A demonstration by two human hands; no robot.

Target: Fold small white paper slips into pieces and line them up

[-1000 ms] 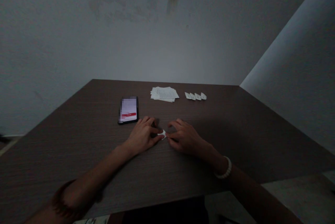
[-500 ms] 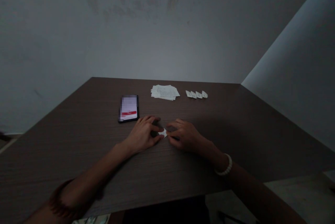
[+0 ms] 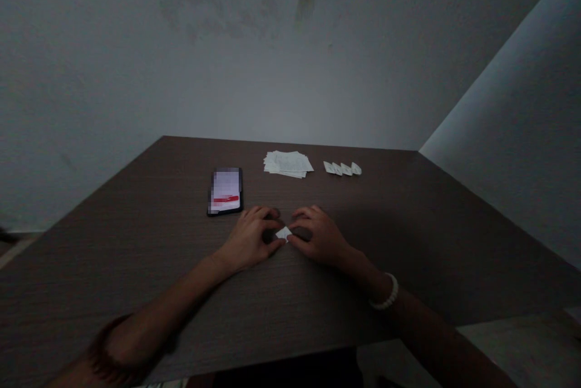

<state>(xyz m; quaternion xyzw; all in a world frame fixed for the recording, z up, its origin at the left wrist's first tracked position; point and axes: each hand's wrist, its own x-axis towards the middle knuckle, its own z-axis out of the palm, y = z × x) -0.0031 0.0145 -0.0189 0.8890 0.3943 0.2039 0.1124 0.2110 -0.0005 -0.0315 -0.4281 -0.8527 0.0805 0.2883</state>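
Paper [image 3: 284, 233]: small white folded piece, on the desk [image 3: 136, 212] between the two hands, near the middle.
Left hand [image 3: 252, 233]: curved, thumb and index apart at paper's left side; can't tell if pinching.
Right hand [image 3: 321, 235]: thumb tip at paper's right corner, fingers arched; grip can't be told either.
Phone [image 3: 226, 192]: just beyond left hand, screen lit.
Stack [image 3: 288, 163]: loose white sheets, far side.
Folded row [image 3: 342, 169]: four pieces, right of stack.
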